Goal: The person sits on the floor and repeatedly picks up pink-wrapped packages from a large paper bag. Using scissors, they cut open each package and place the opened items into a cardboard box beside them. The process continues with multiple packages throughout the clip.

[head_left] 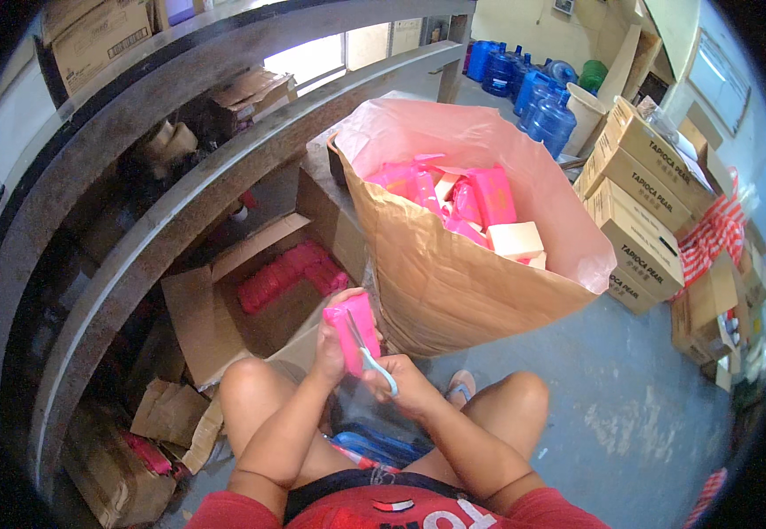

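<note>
A small pink packet (354, 328) is held just below the middle of the frame, pinched by the left hand (326, 351), with fingers bent around it. A pair of scissors (384, 374) with light blue handles is gripped by the right hand (406, 384), and the blades are laid over the packet. Whether the packet has been cut cannot be told. A big brown paper bag (453, 291) is seen above and to the right, partly filled with pink packs (493, 198) and a pale block (515, 239). More pink bundles (287, 275) are held in an open cardboard box (196, 319), left of the middle. Blue bottles (549, 123) are gathered at the upper right.
</note>
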The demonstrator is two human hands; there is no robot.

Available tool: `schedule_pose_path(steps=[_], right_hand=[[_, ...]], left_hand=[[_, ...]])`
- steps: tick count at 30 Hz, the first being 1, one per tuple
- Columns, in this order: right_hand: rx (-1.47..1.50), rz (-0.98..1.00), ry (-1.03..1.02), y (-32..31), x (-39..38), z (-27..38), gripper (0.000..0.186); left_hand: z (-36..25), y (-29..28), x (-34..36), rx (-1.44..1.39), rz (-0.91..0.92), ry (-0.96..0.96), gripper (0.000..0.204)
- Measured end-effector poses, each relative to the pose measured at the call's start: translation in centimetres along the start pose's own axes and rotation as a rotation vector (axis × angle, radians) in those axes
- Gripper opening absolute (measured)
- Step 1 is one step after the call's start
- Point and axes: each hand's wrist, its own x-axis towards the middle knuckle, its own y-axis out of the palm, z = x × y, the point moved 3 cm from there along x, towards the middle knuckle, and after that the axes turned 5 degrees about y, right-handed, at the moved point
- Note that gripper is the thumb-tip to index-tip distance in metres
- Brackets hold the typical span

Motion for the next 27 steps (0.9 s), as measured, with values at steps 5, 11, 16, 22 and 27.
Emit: schedule_pose_path(steps=[5, 11, 16, 22, 27], right_hand=[[-0.242, 0.142, 0.019, -1.8, -1.1, 2.8, 0.028], [-0.865, 0.029, -0.088, -4.3, -4.1, 5.2, 0.053], [-0.920, 0.009, -0.118, -4.7, -5.0, 5.2, 0.062], [-0.939, -0.023, -0.227, -5.1, -6.5, 5.7, 0.065], [-0.923, -0.042, -0.230, -5.7, -7.6, 6.0, 0.067]], left_hand=[[-2.5, 0.0, 2.0, -0.109, -0.132, 0.075, 0.093], [-11.8, 4.4, 7.5, 0.063, -0.125, 0.481, 0.077], [-13.6, 14.3, 17.0, 0.293, 0.134, 0.573, 0.056], [-8.7, 23.2, 23.4, 0.737, 0.425, 0.464, 0.027], [-5.1, 24.9, 24.5, 0.883, 0.473, 0.477, 0.024]])
